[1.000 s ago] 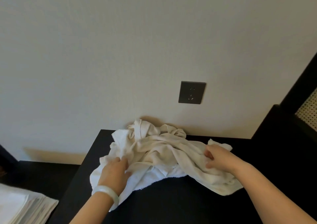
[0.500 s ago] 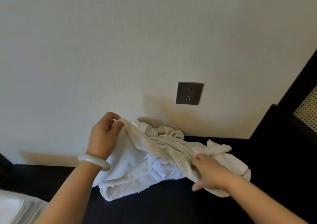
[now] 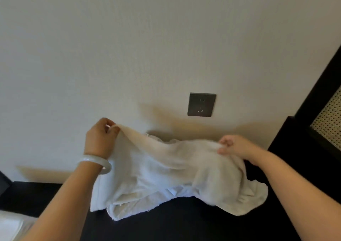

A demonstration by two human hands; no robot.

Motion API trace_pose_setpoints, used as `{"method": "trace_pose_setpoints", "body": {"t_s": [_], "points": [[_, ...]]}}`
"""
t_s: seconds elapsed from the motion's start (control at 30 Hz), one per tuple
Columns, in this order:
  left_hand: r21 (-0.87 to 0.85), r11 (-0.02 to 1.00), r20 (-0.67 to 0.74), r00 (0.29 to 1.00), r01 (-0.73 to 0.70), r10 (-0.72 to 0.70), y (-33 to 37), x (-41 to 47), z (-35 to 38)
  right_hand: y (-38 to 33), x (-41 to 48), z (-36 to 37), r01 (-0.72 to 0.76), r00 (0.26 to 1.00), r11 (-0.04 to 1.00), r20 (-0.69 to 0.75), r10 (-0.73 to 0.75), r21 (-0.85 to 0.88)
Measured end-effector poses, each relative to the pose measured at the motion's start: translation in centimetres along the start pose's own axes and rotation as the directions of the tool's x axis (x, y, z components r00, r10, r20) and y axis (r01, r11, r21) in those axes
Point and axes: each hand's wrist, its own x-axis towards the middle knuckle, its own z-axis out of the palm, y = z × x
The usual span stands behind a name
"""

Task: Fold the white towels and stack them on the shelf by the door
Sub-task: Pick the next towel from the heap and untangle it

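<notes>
Two hands, well apart, each pinch the upper edge of one crumpled white terry towel (image 3: 166, 168). At the towel's 10 o'clock the left hand (image 3: 100, 141) has thumb and fingers curled on a corner, held up in front of the plain cream wall (image 3: 129, 46). A smooth pale white bangle (image 3: 96, 164) sits on that wrist. At the towel's 2 o'clock the right hand (image 3: 234, 145) is lower than the left, fingers curled into the cloth edge.

The towel sags between the two grips. Its lower half lies bunched on the flat black tabletop (image 3: 184, 226), close to the wall. More white cloth shows under its 6 o'clock hem and behind its top edge — one piece or several, cannot tell.

A square dark grey wall socket (image 3: 201, 104) is on the wall at the towel's 1 o'clock, apart from it. At the picture's 3 o'clock stands a black frame with a pale perforated panel (image 3: 328, 122). At 8 o'clock, cut by the edge — a white folded stack (image 3: 9, 226), well apart from the towel.
</notes>
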Motion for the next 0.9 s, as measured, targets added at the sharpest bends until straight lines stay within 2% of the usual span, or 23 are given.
{"method": "trace_pose_setpoints", "body": {"t_s": [0.13,0.2,0.27,0.37,0.4,0.5,0.63,0.8,0.9], "points": [[0.073,0.991,0.057,0.991,0.115,-0.119,-3.5,-1.1,0.9,5.2,-1.6,1.5,-0.173,0.973,0.975,0.126,0.191,-0.139],[0.097,0.984,0.062,0.986,0.149,-0.156,-4.3,-1.0,0.7,6.6,-2.9,0.8,-0.212,0.967,0.972,0.123,0.224,-0.102],[0.114,0.979,0.071,0.982,0.167,-0.176,-4.6,-0.6,0.5,7.7,-4.6,0.0,-0.224,0.966,0.969,0.113,0.235,-0.100],[0.145,0.974,0.108,0.975,0.176,-0.192,-4.4,-0.3,0.5,8.5,-6.2,0.6,-0.219,0.936,0.926,0.204,0.289,-0.307],[0.147,0.972,0.124,0.972,0.181,-0.200,-4.2,-0.4,0.6,8.7,-6.4,1.2,-0.213,0.946,0.928,0.172,0.274,-0.306],[0.142,0.970,0.174,0.960,0.197,-0.220,-3.4,-0.7,1.0,8.5,-6.5,1.9,-0.146,0.988,0.985,-0.062,0.140,-0.090],[0.079,0.979,0.220,0.954,0.188,-0.201,-1.1,-0.1,0.3,4.6,-6.5,-0.1,-0.122,0.984,0.938,-0.087,0.158,0.324],[-0.213,0.960,0.209,0.968,0.182,-0.137,4.2,1.2,-2.2,-3.1,-5.7,-3.6,0.122,0.957,0.839,-0.287,0.043,0.531],[-0.208,0.964,0.293,0.951,0.166,-0.101,6.0,-0.9,0.0,-6.1,-4.9,-0.4,0.137,0.948,0.811,-0.313,0.060,0.568]]}}
